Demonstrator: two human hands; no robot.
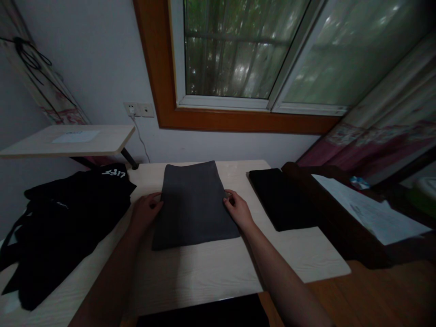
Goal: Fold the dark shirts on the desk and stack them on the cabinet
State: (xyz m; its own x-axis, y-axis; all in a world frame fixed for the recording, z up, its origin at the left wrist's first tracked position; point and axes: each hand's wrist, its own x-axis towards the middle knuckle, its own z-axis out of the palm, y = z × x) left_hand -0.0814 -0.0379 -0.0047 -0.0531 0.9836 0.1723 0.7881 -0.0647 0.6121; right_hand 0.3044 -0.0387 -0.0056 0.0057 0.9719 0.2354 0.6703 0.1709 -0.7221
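Note:
A dark grey folded cloth (195,204), its kind of garment not clear, lies flat in a neat rectangle on the pale wooden table (211,272). At its left edge, my left hand (146,210) is closed, thumb and fingertips pinching the side. Opposite, my right hand (239,211) pinches the right edge a little above its middle. To the right lies a black folded cloth (284,200), apart from my hand. A loose heap of black clothing (75,213) with white lettering spreads over the table's left side.
A small raised shelf (37,141) bearing a paper sheet stands at the back left. Beyond the table's right end, a dark brown piece of furniture (340,236) carries papers (371,213). Behind are a wall socket (138,109) with a plugged-in cable and a wood-framed window (238,119).

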